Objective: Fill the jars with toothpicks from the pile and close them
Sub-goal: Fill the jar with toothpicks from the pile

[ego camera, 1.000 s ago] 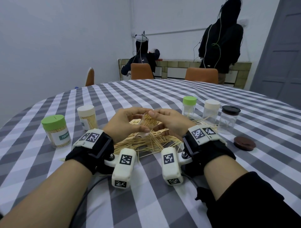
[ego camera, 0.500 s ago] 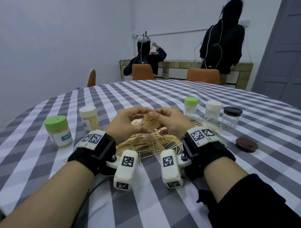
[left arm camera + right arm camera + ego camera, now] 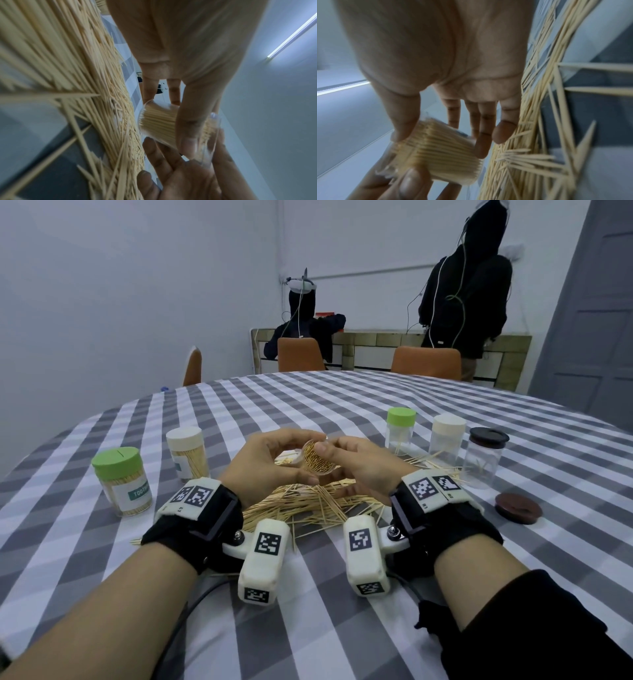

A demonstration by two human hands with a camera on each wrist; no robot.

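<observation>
Hands meet above the toothpick pile (image 3: 308,505): left hand (image 3: 265,465) and right hand (image 3: 363,470) both grip the packed clear jar (image 3: 317,462), now tipped further, mouth facing the camera.

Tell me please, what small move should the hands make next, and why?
Probably turn the jar upright and reach for the loose brown lid. The jar, gripped by the left hand and right hand, looks packed with toothpicks, lies tilted, and has no lid.
</observation>
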